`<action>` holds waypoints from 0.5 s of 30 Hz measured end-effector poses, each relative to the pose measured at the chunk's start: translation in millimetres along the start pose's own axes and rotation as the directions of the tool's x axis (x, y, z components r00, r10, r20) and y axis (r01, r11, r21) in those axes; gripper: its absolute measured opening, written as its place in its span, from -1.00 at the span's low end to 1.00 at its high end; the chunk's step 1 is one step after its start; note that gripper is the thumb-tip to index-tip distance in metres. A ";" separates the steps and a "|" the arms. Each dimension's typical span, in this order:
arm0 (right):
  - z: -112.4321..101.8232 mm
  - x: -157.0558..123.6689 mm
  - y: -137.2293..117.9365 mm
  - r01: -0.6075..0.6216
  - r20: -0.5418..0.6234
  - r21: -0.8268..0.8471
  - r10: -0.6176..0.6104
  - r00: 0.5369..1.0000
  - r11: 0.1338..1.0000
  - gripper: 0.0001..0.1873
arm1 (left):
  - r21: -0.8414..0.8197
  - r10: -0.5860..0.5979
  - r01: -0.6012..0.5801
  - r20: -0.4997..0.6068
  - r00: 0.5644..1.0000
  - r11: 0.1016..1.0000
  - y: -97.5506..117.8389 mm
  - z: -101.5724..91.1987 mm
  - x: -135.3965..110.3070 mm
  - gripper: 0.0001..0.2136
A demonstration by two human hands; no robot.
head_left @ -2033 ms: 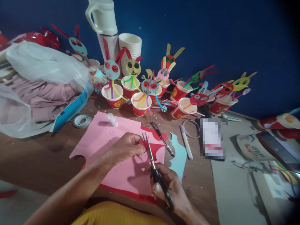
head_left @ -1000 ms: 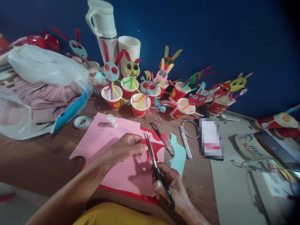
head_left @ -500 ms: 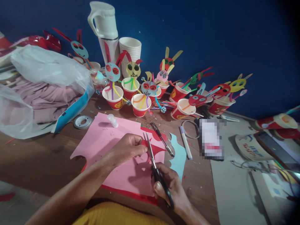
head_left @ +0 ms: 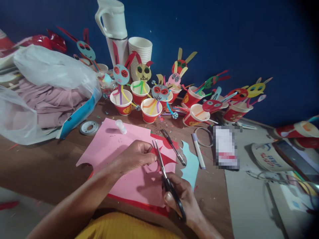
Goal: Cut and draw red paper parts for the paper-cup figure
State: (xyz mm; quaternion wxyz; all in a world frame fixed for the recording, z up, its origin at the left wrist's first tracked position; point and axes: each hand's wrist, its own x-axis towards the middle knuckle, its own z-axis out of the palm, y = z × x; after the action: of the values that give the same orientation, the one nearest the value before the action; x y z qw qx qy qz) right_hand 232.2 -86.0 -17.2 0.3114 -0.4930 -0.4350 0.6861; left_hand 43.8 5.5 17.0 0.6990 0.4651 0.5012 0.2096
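Observation:
My left hand (head_left: 139, 156) pinches a small piece of red paper (head_left: 166, 158) with a pointed outline, held over the pink sheet. My right hand (head_left: 180, 196) grips black-handled scissors (head_left: 171, 189), fingers around the handles. The blades point up and away, slightly parted, and lie across the red piece close to my left fingertips. Beneath both hands lies a pink paper sheet (head_left: 99, 151) with a cut-out corner, over red paper (head_left: 139, 206). A black pen (head_left: 173, 147) and a light blue paper scrap (head_left: 190, 162) lie just right of the hands.
Several red paper cups (head_left: 123, 108) with paper-faced figures stand behind the sheets. A roll of tape (head_left: 89, 127), a small clear bottle (head_left: 121, 126), a marker (head_left: 198, 151) and a phone (head_left: 226, 146) lie around. A plastic bag (head_left: 50, 66) fills the left; a white jug (head_left: 113, 20) stands at the back.
The view has shifted slightly, moving the surroundings a little. Both hands keep nearly the same pose, with the scissors still across the red paper.

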 end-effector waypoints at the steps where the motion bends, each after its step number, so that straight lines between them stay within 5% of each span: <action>1: -0.3 0.1 1.1 0.003 -0.001 -0.001 -0.003 1.000 1.000 -0.44 | -0.006 -0.002 0.002 0.002 1.000 1.000 0.2 0.0 0.3 -0.92; 15: 2.0 2.9 -0.4 -0.011 -0.021 0.039 0.012 1.000 0.999 -0.45 | -0.046 -0.014 0.015 0.023 1.000 0.999 0.0 -1.6 0.1 -0.93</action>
State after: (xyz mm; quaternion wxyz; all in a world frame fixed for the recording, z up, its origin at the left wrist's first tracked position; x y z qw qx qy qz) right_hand 229.4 -83.9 -17.7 0.3215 -0.4964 -0.4156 0.6910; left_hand 42.4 6.2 16.8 0.7167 0.4475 0.4915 0.2109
